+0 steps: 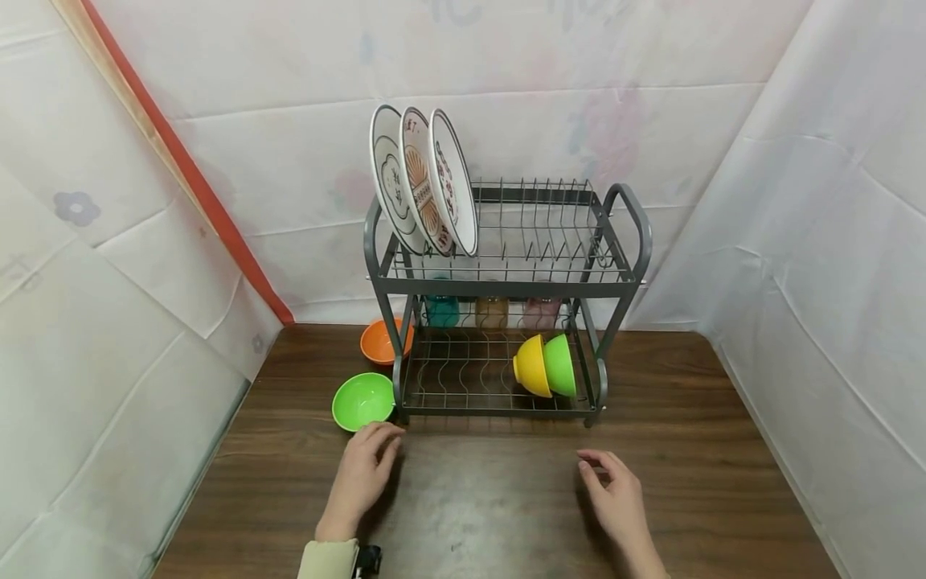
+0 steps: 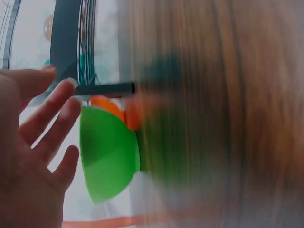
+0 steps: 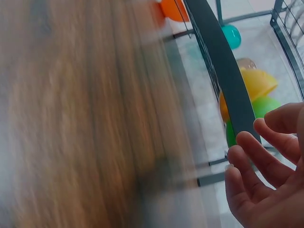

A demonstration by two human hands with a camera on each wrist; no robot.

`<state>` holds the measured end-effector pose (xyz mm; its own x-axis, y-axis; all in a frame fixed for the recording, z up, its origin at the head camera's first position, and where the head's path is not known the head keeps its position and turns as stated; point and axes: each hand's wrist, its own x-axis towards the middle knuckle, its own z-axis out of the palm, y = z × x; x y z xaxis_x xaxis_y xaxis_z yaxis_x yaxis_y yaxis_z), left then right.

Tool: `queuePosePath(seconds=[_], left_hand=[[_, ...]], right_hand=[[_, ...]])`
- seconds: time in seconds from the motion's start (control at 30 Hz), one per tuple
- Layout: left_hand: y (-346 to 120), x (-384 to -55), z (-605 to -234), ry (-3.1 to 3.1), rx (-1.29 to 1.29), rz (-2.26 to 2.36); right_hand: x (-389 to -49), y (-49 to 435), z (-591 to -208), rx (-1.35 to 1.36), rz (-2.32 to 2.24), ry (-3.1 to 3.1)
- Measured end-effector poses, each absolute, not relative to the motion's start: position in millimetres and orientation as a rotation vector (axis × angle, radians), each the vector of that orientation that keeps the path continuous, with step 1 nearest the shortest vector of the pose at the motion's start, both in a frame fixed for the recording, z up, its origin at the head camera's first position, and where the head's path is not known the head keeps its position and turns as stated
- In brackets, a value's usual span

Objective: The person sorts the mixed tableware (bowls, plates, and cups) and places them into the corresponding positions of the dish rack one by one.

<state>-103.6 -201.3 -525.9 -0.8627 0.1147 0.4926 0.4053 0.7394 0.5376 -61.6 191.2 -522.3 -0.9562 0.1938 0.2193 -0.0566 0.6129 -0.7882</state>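
My left hand [image 1: 362, 474] hovers near a green bowl [image 1: 363, 402] that stands on the table left of the dish rack; its fingers are loosely bent and hold nothing. Behind that bowl is an orange bowl [image 1: 379, 342], partly hidden by the rack's leg. On the lower tier of the dark metal dish rack [image 1: 499, 288], a yellow bowl [image 1: 531, 367] and another green bowl [image 1: 560, 366] lean on their sides at the right. My right hand [image 1: 615, 494] is in front of the rack's right side, relaxed, with nothing in its fingers.
Three patterned plates [image 1: 454, 185] stand upright at the left of the upper tier. At the back of the lower tier are a teal cup [image 1: 443, 312], an amber cup [image 1: 492, 313] and a pink cup [image 1: 541, 313]. White cloth walls [image 1: 817, 241] enclose the wooden table [image 1: 673, 418].
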Motion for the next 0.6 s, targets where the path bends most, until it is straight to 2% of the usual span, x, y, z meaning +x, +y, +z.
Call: queuePosePath(seconds=[0.17,0.3,0.6], left_hand=[[-210.8,-106.7,-527.2,-2.464,-0.294,-0.839],[-213.7,-109.3,-528.0,-2.545,-0.219,-0.806],[-219.6,-115.7,-532.1,-2.647,-0.216,-0.604]], right_hand=[[-62.7,199.7,-521.7,-0.198,1.249,-2.584],[-60.5,199.5,-523.3,-0.135,1.247,-2.544],[-58.1,195.0,-525.5,-0.095,1.267,-2.518]])
